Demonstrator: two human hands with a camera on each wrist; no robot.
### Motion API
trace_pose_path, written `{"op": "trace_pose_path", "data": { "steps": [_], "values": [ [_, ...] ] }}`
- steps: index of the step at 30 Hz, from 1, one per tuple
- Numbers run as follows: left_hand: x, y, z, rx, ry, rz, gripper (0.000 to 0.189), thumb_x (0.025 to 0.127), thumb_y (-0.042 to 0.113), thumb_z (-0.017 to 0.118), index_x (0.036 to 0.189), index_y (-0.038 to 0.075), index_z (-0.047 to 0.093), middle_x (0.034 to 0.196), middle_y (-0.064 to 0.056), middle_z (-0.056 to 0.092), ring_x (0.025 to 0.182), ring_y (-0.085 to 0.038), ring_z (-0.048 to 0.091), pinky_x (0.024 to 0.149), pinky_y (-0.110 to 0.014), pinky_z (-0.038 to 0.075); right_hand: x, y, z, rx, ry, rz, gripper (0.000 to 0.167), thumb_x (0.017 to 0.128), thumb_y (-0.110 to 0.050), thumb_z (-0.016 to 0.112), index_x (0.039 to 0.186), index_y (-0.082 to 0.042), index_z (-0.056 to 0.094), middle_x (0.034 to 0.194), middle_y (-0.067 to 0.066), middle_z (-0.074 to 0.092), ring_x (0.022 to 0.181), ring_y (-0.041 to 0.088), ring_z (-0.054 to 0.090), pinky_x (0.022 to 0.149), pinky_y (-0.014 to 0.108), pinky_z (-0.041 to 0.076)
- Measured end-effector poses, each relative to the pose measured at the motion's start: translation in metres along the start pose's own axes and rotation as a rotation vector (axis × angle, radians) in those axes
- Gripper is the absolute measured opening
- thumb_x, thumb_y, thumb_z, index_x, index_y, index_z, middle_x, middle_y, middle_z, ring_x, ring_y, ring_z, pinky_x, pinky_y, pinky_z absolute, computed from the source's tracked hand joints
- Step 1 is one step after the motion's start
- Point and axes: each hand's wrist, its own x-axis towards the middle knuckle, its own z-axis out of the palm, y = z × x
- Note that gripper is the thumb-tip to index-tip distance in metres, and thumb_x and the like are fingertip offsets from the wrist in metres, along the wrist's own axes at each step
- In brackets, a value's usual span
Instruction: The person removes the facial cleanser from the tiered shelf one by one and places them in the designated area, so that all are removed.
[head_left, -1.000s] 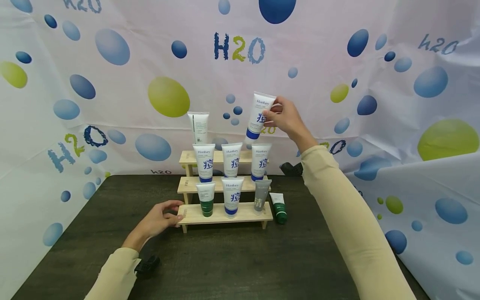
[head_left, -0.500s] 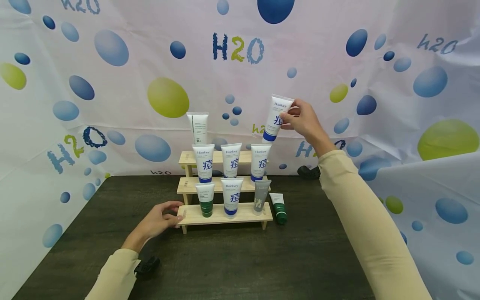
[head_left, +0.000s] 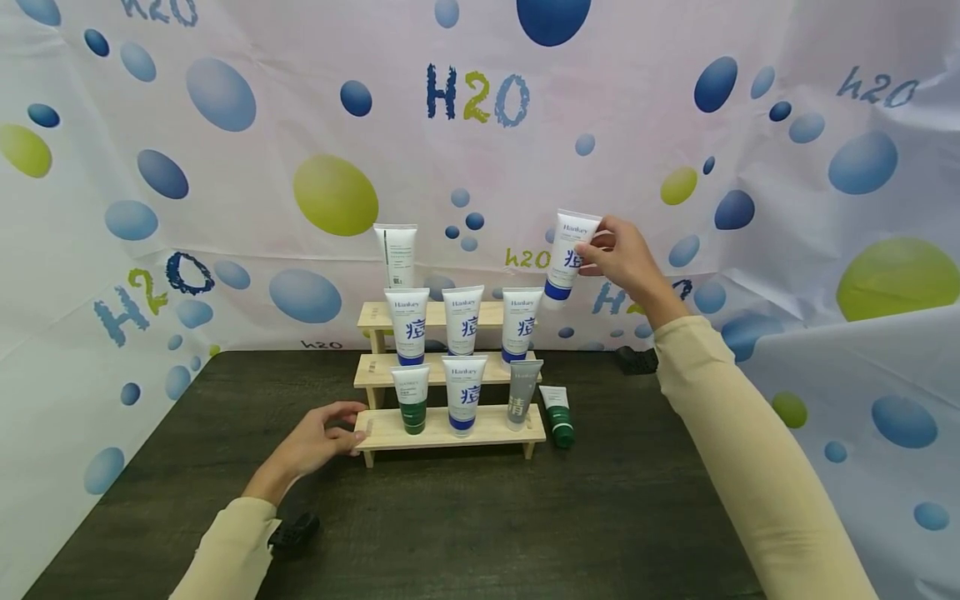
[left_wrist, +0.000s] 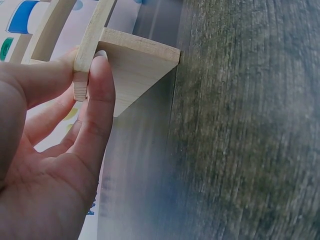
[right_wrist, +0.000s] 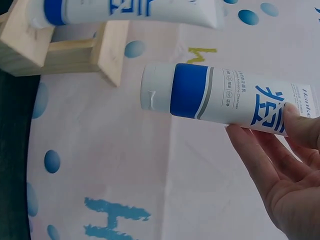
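My right hand (head_left: 626, 257) grips a white cleanser tube (head_left: 572, 257) with a blue band, held in the air to the right of the wooden display stand's (head_left: 450, 429) top tier. The tube tilts slightly, cap end down; in the right wrist view, thumb and fingers pinch the tube (right_wrist: 230, 95) near its crimped end. At the stand's left end, my left hand (head_left: 315, 437) holds the lowest shelf board; the left wrist view has thumb and fingers pinching the board's end (left_wrist: 90, 60). On the top tier stands one white tube (head_left: 399, 254) with a green stripe.
Three white-and-blue tubes (head_left: 462, 321) stand on the middle tier. Below are a green-and-white tube (head_left: 412, 400), a white-and-blue tube (head_left: 463, 392) and a grey tube (head_left: 522, 393). Another green-capped tube (head_left: 558, 417) lies on the dark table (head_left: 465, 533), right of the stand. A printed curtain (head_left: 645, 100) hangs behind.
My right hand has carried the cleanser tube rightward, away from above the top tier, and then lowered it a little. My left hand stays on the stand.
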Motion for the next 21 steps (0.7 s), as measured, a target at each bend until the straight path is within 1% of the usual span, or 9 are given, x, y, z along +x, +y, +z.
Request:
{"op": "trace_pose_path", "data": {
  "steps": [5, 9, 15, 21],
  "values": [
    [0.001, -0.001, 0.0, -0.007, 0.005, -0.004, 0.058, 0.098, 0.012, 0.07, 0.149, -0.003, 0.046, 0.14, -0.03, 0.049, 0.091, -0.018, 0.073, 0.083, -0.039, 0.06, -0.004, 0.016, -0.001, -0.031, -0.021, 0.019, 0.041, 0.106, -0.015, 0.059, 0.14, 0.005, 0.046, 0.133, 0.028, 0.058, 0.12, 0.045, 0.066, 0.097, 0.05, 0.056],
    [0.001, -0.004, 0.0, -0.009, 0.001, 0.01, 0.058, 0.098, 0.012, 0.07, 0.149, -0.004, 0.046, 0.14, -0.031, 0.049, 0.092, -0.019, 0.073, 0.084, -0.041, 0.06, -0.008, 0.026, -0.001, -0.05, -0.034, 0.019, 0.041, 0.105, -0.016, 0.059, 0.139, 0.005, 0.047, 0.133, 0.03, 0.059, 0.118, 0.046, 0.067, 0.095, 0.048, 0.057],
    [0.001, -0.005, 0.0, -0.021, -0.001, 0.018, 0.058, 0.099, 0.012, 0.07, 0.149, -0.004, 0.046, 0.14, -0.031, 0.049, 0.093, -0.02, 0.073, 0.084, -0.042, 0.061, -0.014, 0.04, -0.001, -0.061, -0.066, 0.013, 0.042, 0.105, -0.012, 0.06, 0.138, 0.009, 0.045, 0.133, 0.033, 0.059, 0.118, 0.048, 0.065, 0.096, 0.052, 0.055],
    [0.002, -0.004, 0.0, -0.017, 0.005, 0.009, 0.058, 0.098, 0.012, 0.07, 0.149, -0.003, 0.046, 0.14, -0.031, 0.049, 0.093, -0.019, 0.073, 0.084, -0.041, 0.06, -0.018, 0.052, -0.002, -0.085, -0.099, 0.038, 0.043, 0.105, -0.012, 0.059, 0.14, 0.009, 0.044, 0.133, 0.034, 0.058, 0.12, 0.049, 0.063, 0.097, 0.054, 0.055]
  ]
}}
